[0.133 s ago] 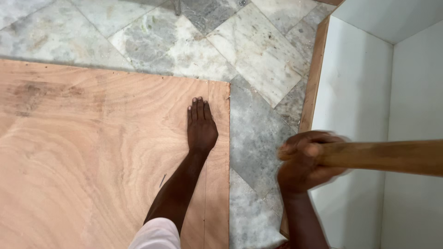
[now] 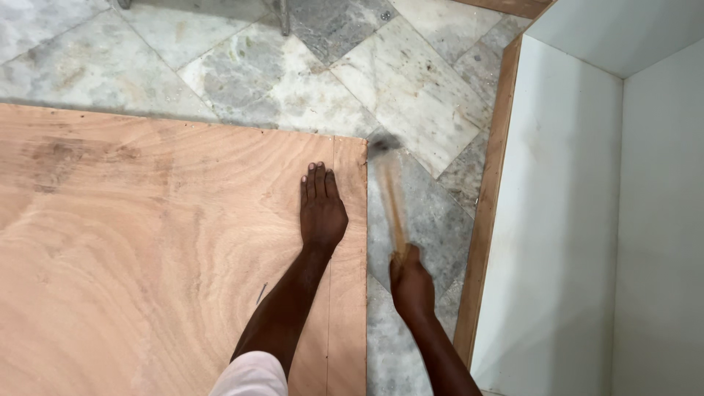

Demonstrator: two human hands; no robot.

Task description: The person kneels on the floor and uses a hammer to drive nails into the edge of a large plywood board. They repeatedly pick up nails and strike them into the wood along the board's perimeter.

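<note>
A person's left hand [image 2: 321,209] lies flat, fingers together and outstretched, pressed on a plywood sheet [image 2: 147,257] near its right edge; the right hand [image 2: 412,282] is closed around the wooden handle of a hammer [image 2: 391,194], which is blurred by motion, its dark head above the sheet's far right corner, just off the edge over the floor; the sheet rests on a grey and white marble floor [image 2: 293,66] laid in diagonal tiles; a thin pencil line runs along the sheet parallel to its right edge, and a small dark nail-like mark [image 2: 261,294] lies beside the left forearm; to the right, close to the hammer hand, stands a white panelled cabinet [image 2: 587,220] with a brown wooden edge [image 2: 490,198]; metal legs [image 2: 283,18] show at the top of the frame.
</note>
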